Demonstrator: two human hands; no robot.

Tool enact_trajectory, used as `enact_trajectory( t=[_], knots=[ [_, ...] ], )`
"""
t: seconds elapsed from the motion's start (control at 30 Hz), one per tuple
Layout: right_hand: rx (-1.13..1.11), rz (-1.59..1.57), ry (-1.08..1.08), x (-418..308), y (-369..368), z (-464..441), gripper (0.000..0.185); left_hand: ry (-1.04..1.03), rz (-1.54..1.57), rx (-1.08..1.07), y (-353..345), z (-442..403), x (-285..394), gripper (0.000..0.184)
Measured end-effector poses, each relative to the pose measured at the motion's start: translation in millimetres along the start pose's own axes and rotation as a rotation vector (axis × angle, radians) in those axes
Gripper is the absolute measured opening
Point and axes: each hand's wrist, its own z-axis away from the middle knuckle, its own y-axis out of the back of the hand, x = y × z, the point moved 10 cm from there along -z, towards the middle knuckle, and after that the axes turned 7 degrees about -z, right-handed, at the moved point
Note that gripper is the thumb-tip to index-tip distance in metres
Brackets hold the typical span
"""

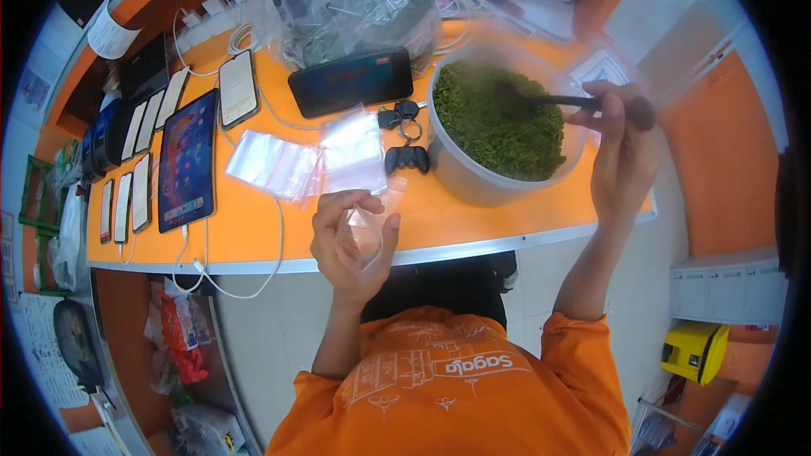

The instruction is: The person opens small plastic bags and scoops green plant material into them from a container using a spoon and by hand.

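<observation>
My right hand (pixel 623 143) grips the handle of a black spoon (pixel 562 101) over a translucent white tub (pixel 473 190). The far end of the spoon is blurred and sinks into finely chopped green leaves (pixel 498 135) that fill much of the tub. Near the table's front edge, my left hand (pixel 334 245) is closed around a small clear plastic bag (pixel 361 236), its mouth held open and facing up. More flat clear zip bags (pixel 351 152) lie just beyond that hand. Beside them is a key ring (pixel 410 128) with a black game-controller fob (pixel 406 160).
A dark phone (pixel 351 83) leans in front of a large clear bag (pixel 338 8) of greenery at the back. On the left lie a tablet (pixel 187 156) and several phones (pixel 238 89) with white charging cables (pixel 280 236). The orange table (pixel 245 232) has a metal front edge.
</observation>
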Motion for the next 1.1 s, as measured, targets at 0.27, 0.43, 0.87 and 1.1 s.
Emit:
enact_trajectory(
  t=[0.27,0.43,0.87,1.1],
  knots=[
    [-0.108,-0.059,0.092,7.6,-14.9,-6.0,0.021,0.052,-0.012,-0.059,-6.6,0.6,-5.1,0.042],
    [-0.106,-0.293,-0.027,25.6,-8.0,0.4,0.033,0.037,-0.05,-0.089,-9.1,-0.5,-4.7,0.042],
    [0.213,-0.405,-0.444,85.2,13.2,13.6,0.043,0.042,-0.143,-0.094,-11.2,-19.3,-3.2,0.04],
    [0.379,-0.563,-0.518,116.5,23.8,21.6,0.035,0.022,-0.079,-0.166,-24.2,-71.8,13.8,0.041]
  ],
)
